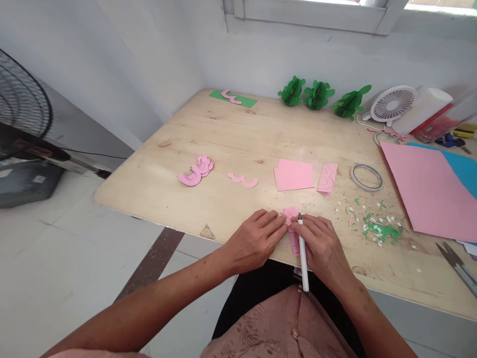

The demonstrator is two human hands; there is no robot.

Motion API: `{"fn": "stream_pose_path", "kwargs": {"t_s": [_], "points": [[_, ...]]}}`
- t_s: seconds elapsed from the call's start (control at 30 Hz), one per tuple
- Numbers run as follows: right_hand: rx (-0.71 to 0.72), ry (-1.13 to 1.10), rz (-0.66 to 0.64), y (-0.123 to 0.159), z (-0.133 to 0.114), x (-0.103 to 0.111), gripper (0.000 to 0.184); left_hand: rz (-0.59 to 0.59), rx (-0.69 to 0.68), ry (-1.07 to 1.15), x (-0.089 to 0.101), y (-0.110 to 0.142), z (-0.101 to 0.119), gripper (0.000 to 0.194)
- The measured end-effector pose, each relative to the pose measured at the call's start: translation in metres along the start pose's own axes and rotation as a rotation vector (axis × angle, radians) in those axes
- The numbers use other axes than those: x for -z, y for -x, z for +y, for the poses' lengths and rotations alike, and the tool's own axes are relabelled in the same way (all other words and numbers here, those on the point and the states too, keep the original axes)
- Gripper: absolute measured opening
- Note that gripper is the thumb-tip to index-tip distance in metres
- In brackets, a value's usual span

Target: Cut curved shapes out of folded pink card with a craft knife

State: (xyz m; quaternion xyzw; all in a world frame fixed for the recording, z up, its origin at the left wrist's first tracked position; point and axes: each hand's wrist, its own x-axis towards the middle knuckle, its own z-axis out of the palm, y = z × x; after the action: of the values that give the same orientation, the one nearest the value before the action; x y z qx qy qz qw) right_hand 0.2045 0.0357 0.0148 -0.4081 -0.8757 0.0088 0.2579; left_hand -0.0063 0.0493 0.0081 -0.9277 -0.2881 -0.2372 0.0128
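A narrow pink paper strip (294, 243) with drawn lines lies at the table's near edge, between my two hands. My left hand (259, 238) rests on its left side, fingers apart and fingertips on the paper. In my right hand (322, 243) a white pen (303, 258) is held between the fingers, its dark tip pointing away from me. The right fingertips also touch the strip. Beyond my hands are a stack of pink paper pieces (294, 175), a pink piece with a drawn wavy outline (327, 178), a wavy pink cutout (244, 180) and a pile of similar cutouts (196, 171).
Paper scraps (382, 229), a tape roll (366, 177), scissors (458, 266) and large pink sheets (432, 194) are on the right. Green paper trees (319, 94) and a small white fan (393, 104) stand at the back. A green strip (246, 102) lies far left.
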Motion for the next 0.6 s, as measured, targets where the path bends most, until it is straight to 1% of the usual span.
{"fn": "stream_pose_path", "kwargs": {"t_s": [0.13, 0.33, 0.6], "points": [[-0.004, 0.000, 0.005, -0.0008, -0.0006, 0.0008, 0.028, -0.009, 0.010, -0.001, 0.0007, -0.0007, 0.0003, 0.038], [-0.005, -0.001, 0.009, -0.0013, -0.0010, 0.0014, 0.030, -0.046, 0.040, 0.015, 0.0014, -0.0029, 0.0005, 0.039], [-0.007, -0.013, 0.014, -0.0011, -0.0002, 0.0003, 0.025, -0.057, 0.040, 0.037, 0.0018, -0.0036, -0.0001, 0.039]]}}
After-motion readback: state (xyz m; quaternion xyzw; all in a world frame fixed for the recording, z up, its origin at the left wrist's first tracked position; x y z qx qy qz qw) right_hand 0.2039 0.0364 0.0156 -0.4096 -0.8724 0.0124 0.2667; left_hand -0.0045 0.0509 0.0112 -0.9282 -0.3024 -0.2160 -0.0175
